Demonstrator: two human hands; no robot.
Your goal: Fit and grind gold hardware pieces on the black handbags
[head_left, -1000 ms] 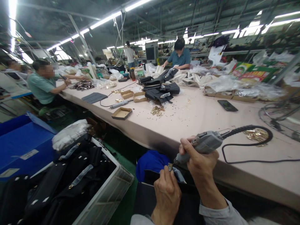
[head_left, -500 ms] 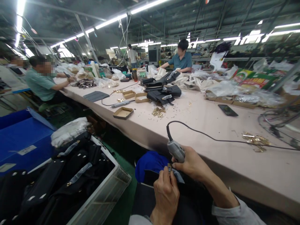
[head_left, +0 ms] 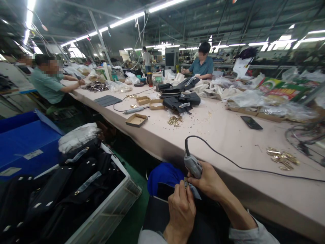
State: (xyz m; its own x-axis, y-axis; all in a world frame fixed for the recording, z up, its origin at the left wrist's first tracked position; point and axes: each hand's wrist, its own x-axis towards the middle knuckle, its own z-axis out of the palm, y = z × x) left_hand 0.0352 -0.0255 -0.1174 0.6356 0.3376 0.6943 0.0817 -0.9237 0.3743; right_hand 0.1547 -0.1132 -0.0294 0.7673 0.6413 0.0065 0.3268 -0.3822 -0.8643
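Observation:
My right hand (head_left: 209,183) is wrapped round a grey electric screwdriver (head_left: 192,165), held upright with its tip pointing down. Its black cable (head_left: 228,160) runs right across the table. My left hand (head_left: 180,210) pinches a small gold metal fitting (head_left: 186,183) on a black bag (head_left: 162,213) in my lap, right under the tool's tip. A strip of clear film (head_left: 195,192) lies beside the fitting. Both hands sit just in front of the table's near edge.
A long pink table (head_left: 228,135) carries gold hardware (head_left: 281,158), a phone (head_left: 251,122), black bags (head_left: 177,100), small cardboard trays (head_left: 136,119) and plastic wrapping. A white crate (head_left: 111,210) of black bags stands at my left. Other people work at the far side.
The screwdriver swung from lying sideways to upright over the fitting, and its cable uncoiled across the table. My left hand kept its pinch on the fitting.

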